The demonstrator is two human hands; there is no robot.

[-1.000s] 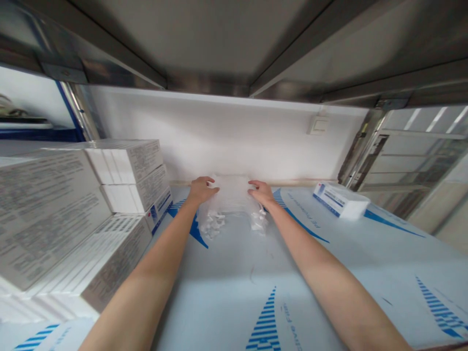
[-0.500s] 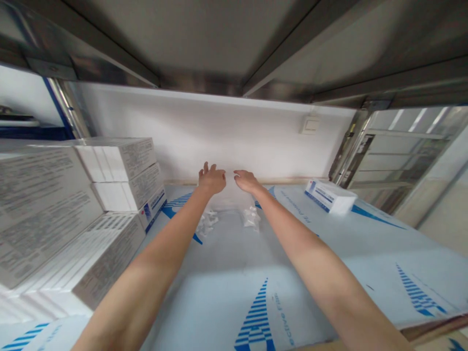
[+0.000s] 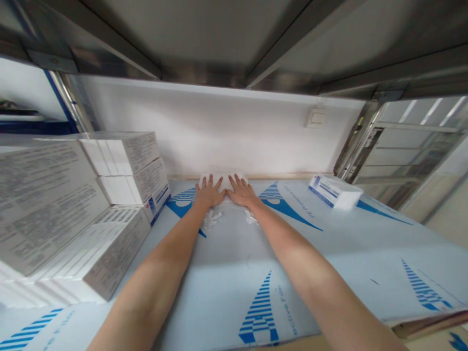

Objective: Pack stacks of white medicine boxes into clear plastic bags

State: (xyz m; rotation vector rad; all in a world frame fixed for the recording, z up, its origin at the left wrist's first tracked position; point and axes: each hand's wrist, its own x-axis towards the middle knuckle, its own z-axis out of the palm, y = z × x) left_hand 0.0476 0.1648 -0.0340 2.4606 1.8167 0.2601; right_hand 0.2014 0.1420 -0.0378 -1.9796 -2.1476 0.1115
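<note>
Both of my hands lie side by side on a whitish see-through plastic bag (image 3: 224,176) at the back of the film-covered shelf, near the wall. My left hand (image 3: 210,193) is flat with its fingers spread. Beside it my right hand (image 3: 241,191) also presses down with fingers apart, the two thumbs close together. Crumpled ends of the clear plastic (image 3: 211,219) stick out below my left wrist, and another crumpled end shows by the right wrist. What the bag contains, if anything, is hidden under my palms.
Stacked white printed boxes (image 3: 120,168) stand on the left. A single white-and-blue box (image 3: 335,191) sits at the right rear. A metal shelf (image 3: 219,44) hangs low overhead, with metal posts (image 3: 360,139) at the sides. Blue-printed protective film (image 3: 219,287) covers the surface.
My hands have come down from above the plastic bag and now press flat on it, fingers spread. The bag looks lower and flatter. The view has shifted slightly.
</note>
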